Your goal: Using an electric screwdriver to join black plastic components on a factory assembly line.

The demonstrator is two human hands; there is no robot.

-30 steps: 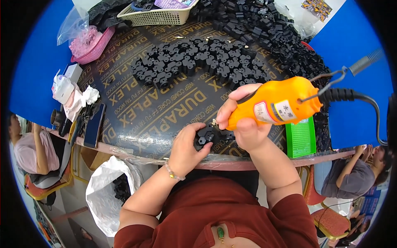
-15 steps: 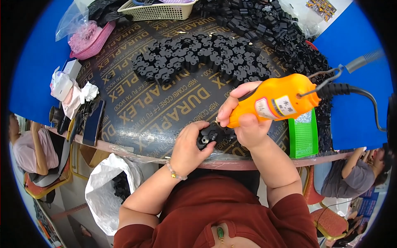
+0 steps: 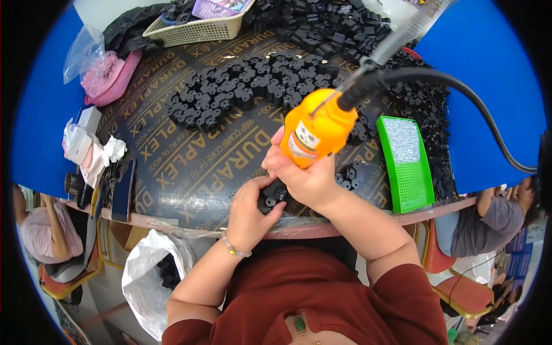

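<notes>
Photographed from the head view with both hands close together, gripping a tilted orange plastic corded tool (image 3: 319, 126) in the right hand (image 3: 307, 175) and clasping a small black faceted plastic part (image 3: 271, 197) in the left hand (image 3: 250, 204), near the front edge of a dark, gold-lettered surface (image 3: 201, 158). Flanked at right by a green rectangular plastic tray (image 3: 413, 188) and faced by a curved cluster of black plastic pieces (image 3: 230, 92).

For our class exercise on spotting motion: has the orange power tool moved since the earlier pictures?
Yes: the orange power tool has moved left, away from the green tray, whose far end it earlier hid.
</notes>
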